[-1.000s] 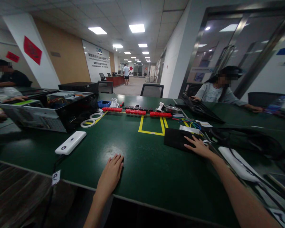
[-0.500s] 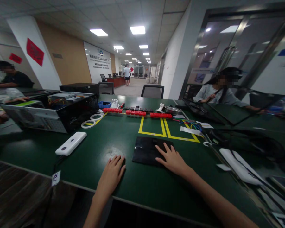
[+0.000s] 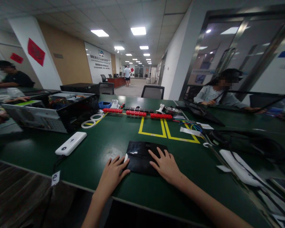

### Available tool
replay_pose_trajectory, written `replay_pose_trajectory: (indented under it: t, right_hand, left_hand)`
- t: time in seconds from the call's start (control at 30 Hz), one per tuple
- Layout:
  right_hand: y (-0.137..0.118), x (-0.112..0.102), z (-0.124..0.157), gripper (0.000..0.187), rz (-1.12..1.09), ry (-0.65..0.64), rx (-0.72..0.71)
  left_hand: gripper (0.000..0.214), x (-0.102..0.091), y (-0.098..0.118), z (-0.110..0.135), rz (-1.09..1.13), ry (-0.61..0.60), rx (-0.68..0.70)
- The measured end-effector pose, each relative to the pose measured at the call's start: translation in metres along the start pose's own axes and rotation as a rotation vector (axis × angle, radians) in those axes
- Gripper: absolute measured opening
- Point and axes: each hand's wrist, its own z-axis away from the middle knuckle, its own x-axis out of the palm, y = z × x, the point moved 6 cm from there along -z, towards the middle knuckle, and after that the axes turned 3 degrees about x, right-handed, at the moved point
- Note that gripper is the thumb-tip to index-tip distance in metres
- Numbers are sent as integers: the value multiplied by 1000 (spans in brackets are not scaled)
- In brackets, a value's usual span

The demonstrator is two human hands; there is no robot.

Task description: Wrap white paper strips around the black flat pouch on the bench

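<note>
Lying lower centre, long side left-right, the black pad (image 3: 139,153) is pressed by the flat, spread right hand (image 3: 165,165); left edge touched by the spread left hand (image 3: 112,174).

We count two hands of our own, the left hand (image 3: 112,175) and the right hand (image 3: 166,166), and one black pad (image 3: 140,153). We also count three red strips (image 3: 112,110) (image 3: 135,112) (image 3: 161,116), two white rings (image 3: 87,124) (image 3: 96,116), two yellow tape rectangles (image 3: 152,134) (image 3: 182,139), one white power bank (image 3: 71,143), one blue tray (image 3: 104,104), one computer case (image 3: 49,114), one metal bowl (image 3: 171,110), one office chair (image 3: 152,91) and two seated co-workers (image 3: 14,79) (image 3: 216,93).
</note>
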Motion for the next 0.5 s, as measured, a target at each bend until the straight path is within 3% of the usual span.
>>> replay_pose_trajectory:
  t: [0.1, 0.17, 0.37, 0.5]
  right_hand:
    - [16, -9, -8, 58, -5, 77, -17]
    - [41, -19, -15, 56, 11, 153, 29]
    - [166, -47, -11, 49, 135, 343, 411]
    - [240, -44, 9, 40, 135, 317, 598]
  left_hand:
    - [40, -1, 1, -1, 4, 10, -8]
    - [41, -2, 1, -1, 7, 11, -9]
    - [42, -3, 3, -1, 16, -6, -25]
    - [41, -4, 4, -2, 16, -28, -50]
